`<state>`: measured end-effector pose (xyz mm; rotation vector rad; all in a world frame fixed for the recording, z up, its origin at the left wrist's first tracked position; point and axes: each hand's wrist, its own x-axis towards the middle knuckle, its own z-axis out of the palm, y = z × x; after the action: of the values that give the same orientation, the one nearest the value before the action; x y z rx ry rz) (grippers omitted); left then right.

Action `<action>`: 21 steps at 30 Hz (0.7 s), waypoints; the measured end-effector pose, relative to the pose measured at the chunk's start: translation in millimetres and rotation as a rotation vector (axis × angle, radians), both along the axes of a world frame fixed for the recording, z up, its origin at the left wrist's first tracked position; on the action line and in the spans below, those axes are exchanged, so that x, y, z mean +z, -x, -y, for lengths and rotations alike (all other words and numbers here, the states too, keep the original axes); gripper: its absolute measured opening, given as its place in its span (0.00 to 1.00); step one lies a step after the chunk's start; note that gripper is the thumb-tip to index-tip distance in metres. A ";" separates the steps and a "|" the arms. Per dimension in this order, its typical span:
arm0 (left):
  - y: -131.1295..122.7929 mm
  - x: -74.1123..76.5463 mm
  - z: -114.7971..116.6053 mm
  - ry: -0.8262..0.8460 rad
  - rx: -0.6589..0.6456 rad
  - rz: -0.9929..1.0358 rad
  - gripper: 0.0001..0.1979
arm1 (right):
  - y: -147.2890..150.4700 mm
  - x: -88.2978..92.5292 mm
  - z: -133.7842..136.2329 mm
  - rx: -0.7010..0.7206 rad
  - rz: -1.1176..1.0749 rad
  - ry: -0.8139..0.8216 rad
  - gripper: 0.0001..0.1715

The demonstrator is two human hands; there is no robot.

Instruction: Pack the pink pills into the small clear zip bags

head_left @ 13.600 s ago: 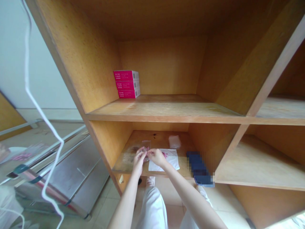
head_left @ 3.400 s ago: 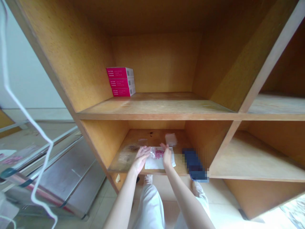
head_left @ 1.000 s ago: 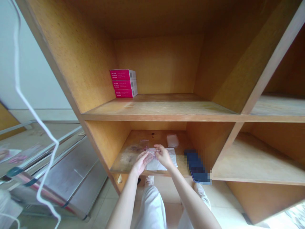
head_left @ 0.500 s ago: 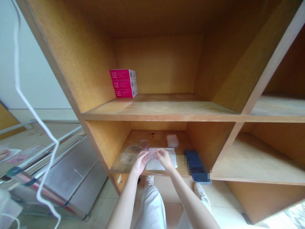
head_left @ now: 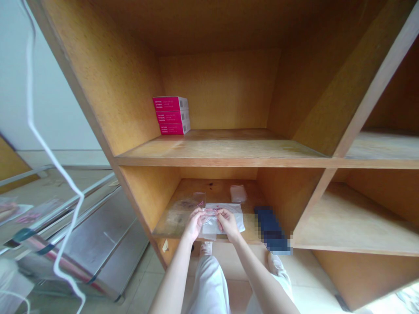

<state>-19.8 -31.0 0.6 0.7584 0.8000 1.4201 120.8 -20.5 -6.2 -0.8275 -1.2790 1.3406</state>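
Pinching a clear plastic bag [head_left: 209, 213] between them, the left hand [head_left: 195, 225] and right hand [head_left: 228, 224] have come together over a white sheet [head_left: 238, 221] on the lower shelf [head_left: 252, 229].

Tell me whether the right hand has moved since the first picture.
Yes: the right hand has shifted rightward, closer to the compartment's right wall.

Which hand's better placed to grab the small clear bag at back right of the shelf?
Right, probably. The right hand is closer to the small clear bag and on its side of the white sheet. The left hand is farther away. Both seem to be pinching the pink-bead bag.
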 end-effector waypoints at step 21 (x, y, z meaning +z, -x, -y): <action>-2.8 -4.6 0.6 -0.061 -0.088 -0.281 0.07 | -1.2 -3.0 -0.8 -0.019 0.018 0.023 0.13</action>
<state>-17.0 -31.6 -4.0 1.0437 0.9294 1.2799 122.0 -19.7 -9.2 -0.8669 -1.2694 1.3377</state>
